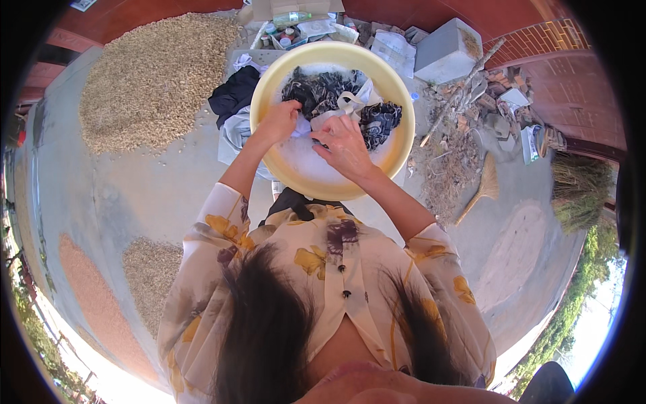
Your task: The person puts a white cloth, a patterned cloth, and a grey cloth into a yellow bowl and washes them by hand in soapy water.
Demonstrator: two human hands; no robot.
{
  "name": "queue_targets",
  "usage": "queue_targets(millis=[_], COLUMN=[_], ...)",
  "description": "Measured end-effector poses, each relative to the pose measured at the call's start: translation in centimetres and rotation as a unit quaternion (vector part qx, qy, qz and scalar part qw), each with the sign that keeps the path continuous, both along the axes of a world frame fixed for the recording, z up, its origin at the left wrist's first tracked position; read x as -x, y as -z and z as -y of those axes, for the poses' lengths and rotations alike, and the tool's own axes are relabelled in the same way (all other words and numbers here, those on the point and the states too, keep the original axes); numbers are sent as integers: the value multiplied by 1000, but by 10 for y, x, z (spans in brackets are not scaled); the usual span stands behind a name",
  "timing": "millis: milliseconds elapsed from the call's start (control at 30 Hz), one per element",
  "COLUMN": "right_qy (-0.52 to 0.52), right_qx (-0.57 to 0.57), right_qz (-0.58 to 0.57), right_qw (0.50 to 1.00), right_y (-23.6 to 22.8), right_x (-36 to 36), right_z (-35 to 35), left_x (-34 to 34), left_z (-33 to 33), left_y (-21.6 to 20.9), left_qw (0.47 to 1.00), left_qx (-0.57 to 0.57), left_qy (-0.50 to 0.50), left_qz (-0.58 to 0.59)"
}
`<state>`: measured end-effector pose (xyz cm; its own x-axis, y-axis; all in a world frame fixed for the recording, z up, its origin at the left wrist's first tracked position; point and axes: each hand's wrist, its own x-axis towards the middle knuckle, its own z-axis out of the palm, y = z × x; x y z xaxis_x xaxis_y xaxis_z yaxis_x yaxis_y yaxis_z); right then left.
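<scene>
A large pale yellow basin (408, 138) stands before me, holding wet laundry and white suds (303, 158). My left hand (280, 121) is inside its left part, fingers closed at the edge of a dark patterned garment (323, 87). To the right of it, my right hand (342, 144) has its fingers bent around a whitish cloth (327, 120), which lies between the hands. A white strap-like piece (362, 97) twists over the dark fabric. More of the patterned cloth rests against the basin's right wall. My fingertips are partly hidden in the fabric.
Dark clothes (235, 93) and pale cloth (237, 138) lie left of the basin. Behind it is a box of bottles (286, 37); a grey block (449, 52) stands farther right. A grain heap (155, 81) covers the far left. Rubble (498, 114) and a broom (486, 185) are at right.
</scene>
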<state>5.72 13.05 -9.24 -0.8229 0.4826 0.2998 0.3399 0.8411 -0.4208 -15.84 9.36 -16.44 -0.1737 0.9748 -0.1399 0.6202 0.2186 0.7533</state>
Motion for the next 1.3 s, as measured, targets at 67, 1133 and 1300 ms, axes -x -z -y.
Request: queue_targets(millis=[67, 1133, 1300], right_qy=[-22, 240, 406], right_qx=[3, 300, 248], right_qz=[46, -274, -303], right_qw=[999, 882, 826], right_y=[13, -170, -205], right_x=[4, -118, -216], right_z=[7, -51, -84], left_x=[1, 1, 10], left_z=[0, -3, -1], left_y=[1, -12, 1], left_qw=[1000, 999, 1000], left_qx=[-1, 23, -6], left_qy=[-3, -12, 3], left_qz=[9, 35, 20])
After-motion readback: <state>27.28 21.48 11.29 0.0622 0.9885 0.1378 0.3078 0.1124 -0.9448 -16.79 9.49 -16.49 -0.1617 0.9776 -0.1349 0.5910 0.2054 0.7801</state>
